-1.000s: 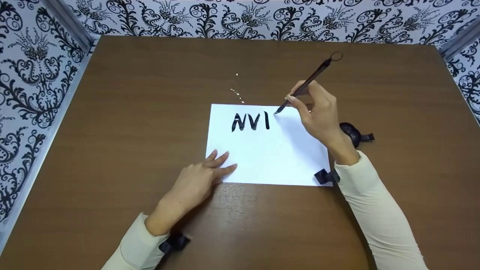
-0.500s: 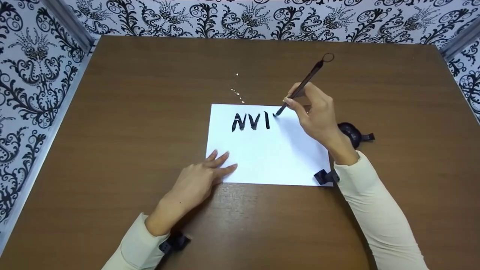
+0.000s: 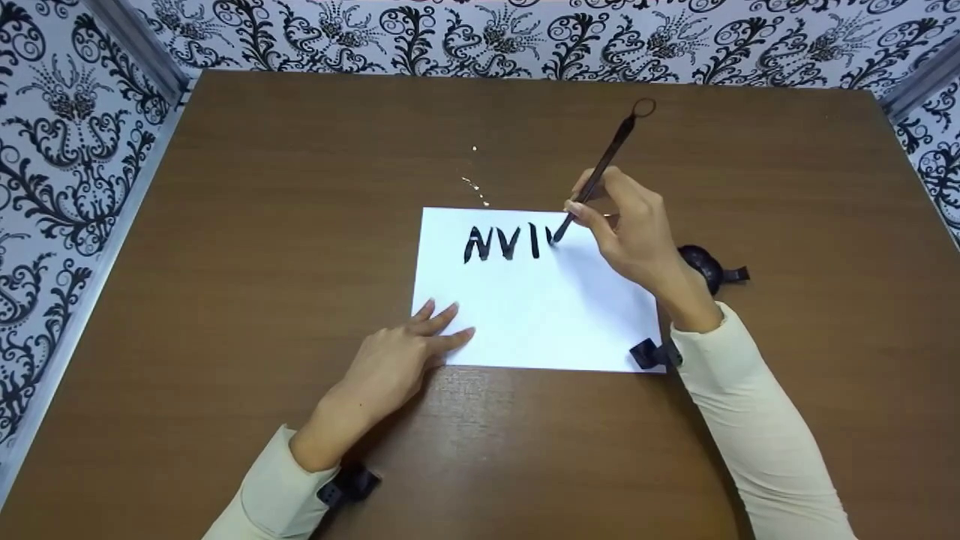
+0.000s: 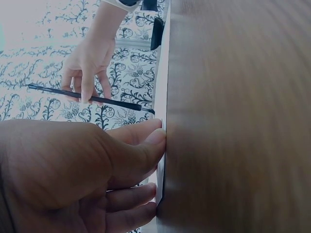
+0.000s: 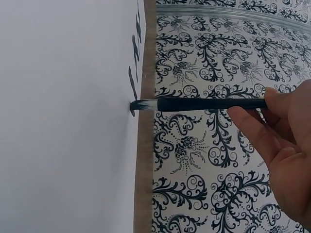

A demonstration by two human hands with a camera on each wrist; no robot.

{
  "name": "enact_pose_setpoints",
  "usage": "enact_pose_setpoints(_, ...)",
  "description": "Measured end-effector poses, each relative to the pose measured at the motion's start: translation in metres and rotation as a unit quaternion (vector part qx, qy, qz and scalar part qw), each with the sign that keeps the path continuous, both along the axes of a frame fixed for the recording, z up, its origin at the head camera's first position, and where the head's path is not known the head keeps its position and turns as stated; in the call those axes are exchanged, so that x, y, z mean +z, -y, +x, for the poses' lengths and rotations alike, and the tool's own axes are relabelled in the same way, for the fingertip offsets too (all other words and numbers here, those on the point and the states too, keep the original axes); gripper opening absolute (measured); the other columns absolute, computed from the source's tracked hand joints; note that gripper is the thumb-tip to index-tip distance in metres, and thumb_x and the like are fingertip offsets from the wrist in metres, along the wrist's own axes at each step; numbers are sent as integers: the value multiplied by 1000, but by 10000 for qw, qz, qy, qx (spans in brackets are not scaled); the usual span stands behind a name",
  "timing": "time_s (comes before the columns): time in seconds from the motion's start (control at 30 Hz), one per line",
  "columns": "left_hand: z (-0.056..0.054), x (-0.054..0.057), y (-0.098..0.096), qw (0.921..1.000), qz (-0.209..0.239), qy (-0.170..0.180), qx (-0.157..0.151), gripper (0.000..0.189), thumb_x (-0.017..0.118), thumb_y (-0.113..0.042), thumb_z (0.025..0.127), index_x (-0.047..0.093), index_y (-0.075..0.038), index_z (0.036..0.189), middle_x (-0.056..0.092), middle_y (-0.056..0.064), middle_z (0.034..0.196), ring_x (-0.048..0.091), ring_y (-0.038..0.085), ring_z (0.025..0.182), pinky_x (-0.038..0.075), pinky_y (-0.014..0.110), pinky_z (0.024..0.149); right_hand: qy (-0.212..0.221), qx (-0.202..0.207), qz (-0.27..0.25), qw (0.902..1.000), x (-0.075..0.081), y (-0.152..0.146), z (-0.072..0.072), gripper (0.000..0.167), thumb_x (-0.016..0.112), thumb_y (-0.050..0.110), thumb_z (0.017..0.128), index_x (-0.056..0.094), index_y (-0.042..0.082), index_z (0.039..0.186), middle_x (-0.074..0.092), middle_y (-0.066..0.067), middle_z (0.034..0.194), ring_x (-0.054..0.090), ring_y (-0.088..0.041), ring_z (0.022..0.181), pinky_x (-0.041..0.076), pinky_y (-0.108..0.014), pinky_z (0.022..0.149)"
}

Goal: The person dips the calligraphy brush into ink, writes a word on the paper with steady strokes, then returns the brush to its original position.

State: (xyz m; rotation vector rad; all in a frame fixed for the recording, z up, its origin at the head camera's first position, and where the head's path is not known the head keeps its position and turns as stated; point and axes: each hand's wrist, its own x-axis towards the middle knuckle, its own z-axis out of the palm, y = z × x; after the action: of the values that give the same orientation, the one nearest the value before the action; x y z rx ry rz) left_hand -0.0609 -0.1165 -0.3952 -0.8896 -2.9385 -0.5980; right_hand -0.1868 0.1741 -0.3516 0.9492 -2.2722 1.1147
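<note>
My right hand [image 3: 634, 225] pinches a dark paintbrush [image 3: 604, 163] with a loop at its top end. In the right wrist view the brush's bristles [image 5: 145, 105], dark at the tip, touch the white paper [image 3: 525, 315]. Black painted strokes [image 3: 501, 244] run along the paper's upper part, reading like "NVI" and the start of another stroke under the brush. My left hand [image 3: 397, 360] rests with spread fingers on the paper's lower left corner. In the left wrist view its fingertips [image 4: 155, 137] press at the paper's edge.
The paper lies on a brown wooden table [image 3: 262, 225]. Behind the right wrist sits a round black object [image 3: 701, 268], partly hidden. Small pale flecks [image 3: 476, 187] mark the table beyond the paper. Patterned black-and-white wall covering [image 3: 495, 37] surrounds the table.
The brush tip has moved slightly down and right on the paper, leaving a short slanted black stroke, while its handle has swung left and more upright. The left hand has stayed put.
</note>
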Motion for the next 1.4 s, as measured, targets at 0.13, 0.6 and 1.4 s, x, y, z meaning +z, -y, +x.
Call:
enact_pose_setpoints(0.13,0,-1,0,10000,8,-32,9,42,60,2,90,65,-22,125,52,8,137,50,33,122,25,22,37,78,81,122,9999,2,-1,0,16,62,4,91,57,-1,105,62,-9,95,66,-18,91,53,-23,69)
enact_pose_setpoints(0.6,1,-1,0,9999,85,-92,-16,43,58,4,91,65,-21,125,52,8,137,50,33,123,24,22,38,303,79,472,9984,9,-3,4,18,63,10,92,56,1,106,63,-8,95,66,-13,89,52,-21,68)
enact_pose_setpoints(1.4,0,0,0,10000,11,-81,-35,40,61,1,90,66,-20,123,52,8,137,51,35,121,29,23,38,-95,41,-662,9978,-1,-4,-7,19,63,-9,86,56,-6,105,63,-13,97,69,-23,88,52,-22,72)
